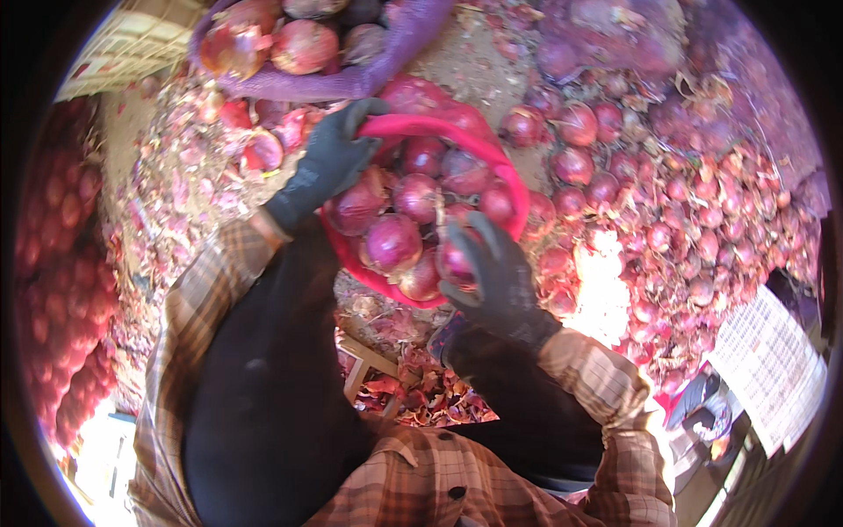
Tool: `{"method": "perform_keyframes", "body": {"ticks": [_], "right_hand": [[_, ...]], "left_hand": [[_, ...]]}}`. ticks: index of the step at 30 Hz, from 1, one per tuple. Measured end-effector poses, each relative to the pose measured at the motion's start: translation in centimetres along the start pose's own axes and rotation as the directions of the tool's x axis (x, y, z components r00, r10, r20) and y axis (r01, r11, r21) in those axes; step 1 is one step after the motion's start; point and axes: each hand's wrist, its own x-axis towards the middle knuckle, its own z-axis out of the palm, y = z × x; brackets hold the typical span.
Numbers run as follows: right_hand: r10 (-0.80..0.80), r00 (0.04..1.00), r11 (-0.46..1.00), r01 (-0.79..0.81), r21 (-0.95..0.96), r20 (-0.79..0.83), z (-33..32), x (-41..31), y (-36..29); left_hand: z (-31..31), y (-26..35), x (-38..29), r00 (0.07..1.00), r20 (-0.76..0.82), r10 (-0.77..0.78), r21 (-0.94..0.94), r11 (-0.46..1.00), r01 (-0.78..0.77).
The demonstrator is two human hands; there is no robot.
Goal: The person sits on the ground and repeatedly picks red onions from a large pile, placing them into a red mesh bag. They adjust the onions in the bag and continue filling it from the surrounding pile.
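Observation:
A red mesh sack (517, 178) with its rim rolled open stands between the knees, holding several red onions (394, 242). My left hand (336, 158), in a dark glove, grips the sack's rim at its upper left. My right hand (490, 277), gloved too, reaches over the lower right rim, its fingers spread against a red onion (454, 263) inside the sack. Whether the fingers have closed on that onion cannot be told. Just beyond the red sack is a purple mesh sack (290, 85) with larger onions in it.
Loose red onions (678, 230) are heaped on the right. Filled red mesh sacks (66, 263) line the left side, and a pale plastic crate (132, 46) stands at the upper left. Dry onion skins (191, 178) litter the ground. A wooden frame piece (369, 359) lies between the legs.

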Motion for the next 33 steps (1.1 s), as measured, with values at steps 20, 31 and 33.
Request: {"method": "perform_keyframes", "body": {"ticks": [20,31,33], "right_hand": [[0.902,0.308,-0.078,-0.572,0.816,0.302,3.6,-2.8,13.0],[0.901,0.400,-0.268,0.216,0.939,0.166,3.2,-5.7,11.6],[0.889,0.442,-0.245,0.236,0.940,0.121,0.2,-3.9,8.5]], "left_hand": [[-0.2,1.7,-0.7,0.995,0.000,-0.103,-0.199,0.975,0.101],[-0.2,1.6,-0.1,1.000,-0.001,-0.001,0.060,0.998,0.001],[-0.2,1.7,0.4,0.995,0.045,-0.086,-0.041,0.995,0.087]]}}
